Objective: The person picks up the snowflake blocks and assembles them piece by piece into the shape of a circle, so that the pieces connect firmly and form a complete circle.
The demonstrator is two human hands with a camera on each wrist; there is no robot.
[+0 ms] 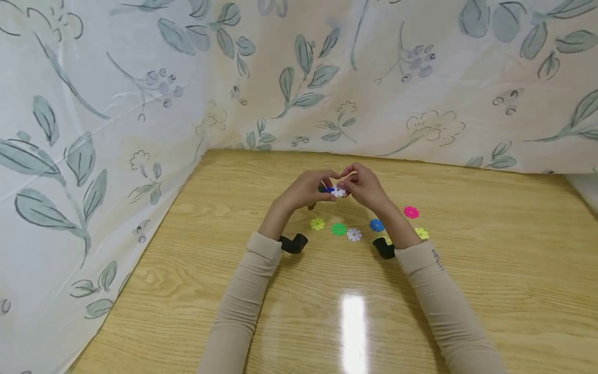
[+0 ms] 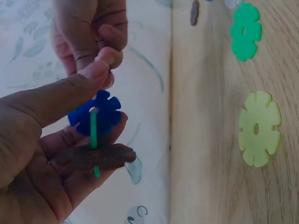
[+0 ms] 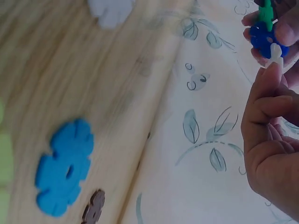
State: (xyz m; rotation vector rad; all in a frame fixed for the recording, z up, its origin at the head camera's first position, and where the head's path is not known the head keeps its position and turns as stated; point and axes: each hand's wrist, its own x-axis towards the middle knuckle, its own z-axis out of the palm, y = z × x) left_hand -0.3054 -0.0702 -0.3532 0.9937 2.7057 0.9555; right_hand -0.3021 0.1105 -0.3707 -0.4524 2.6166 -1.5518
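My left hand [image 1: 306,188] holds joined notched flower discs between its thumb and fingers. In the left wrist view these are a dark blue disc [image 2: 107,116], a green disc seen edge-on [image 2: 94,130] and a brown disc [image 2: 98,157]. The green one passes between the blue and the brown. Facing it, my right hand [image 1: 366,189] pinches a white disc [image 1: 338,192]. In the right wrist view the edge of that white disc [image 3: 276,53] meets the dark blue disc; how far they are slotted together cannot be told.
Loose discs lie on the wooden table [image 1: 187,259] below the hands: yellow [image 1: 317,224], green [image 1: 338,229], white [image 1: 354,235], blue [image 1: 376,225], pink [image 1: 411,212] and brown [image 3: 94,206]. Black wrist mounts [image 1: 294,244] hang under both forearms. Leaf-patterned cloth [image 1: 299,114] stands behind and left.
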